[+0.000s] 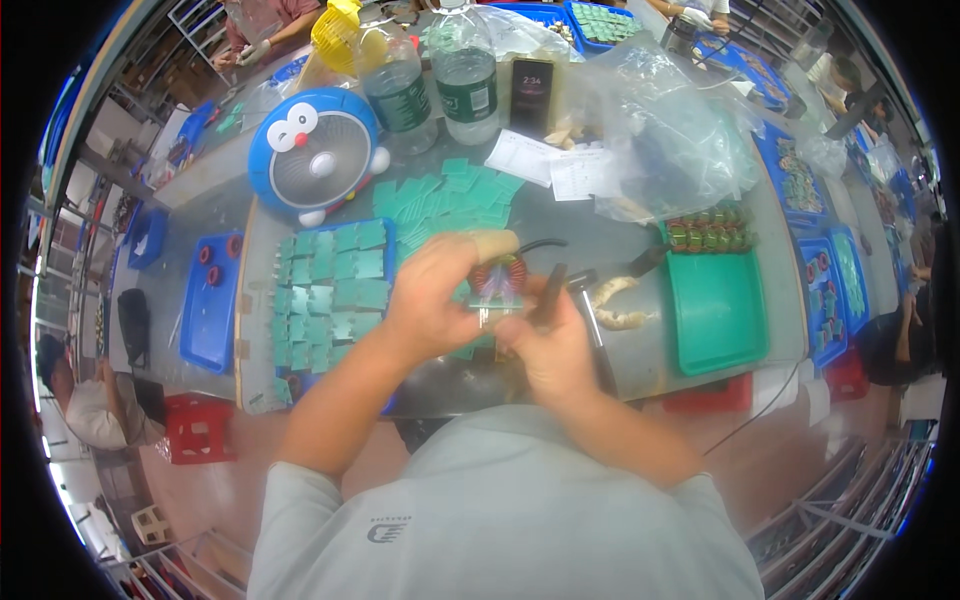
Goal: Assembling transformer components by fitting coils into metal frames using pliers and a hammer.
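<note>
In front of my chest, my left hand (435, 298) pinches a toroidal coil (498, 274) wound with reddish wire. A small green board edge shows beneath the coil, with pale wire ends hanging below. A yellowish wrap covers one finger of that hand. From the right, my right hand (557, 350) is closed around a dark-handled tool (549, 297), whose exact kind I cannot make out. Its thumb is at the board's lower edge. Loose green boards (450, 203) lie just beyond the hands.
Left stands a blue tray (388, 250) of green boards; right, a green tray (717, 315) with finished-looking coils (712, 232) behind it. A blue fan (318, 158), water bottles (467, 85), a phone (532, 95), papers (585, 172) and a plastic bag (680, 130) line the back. Co-workers sit around.
</note>
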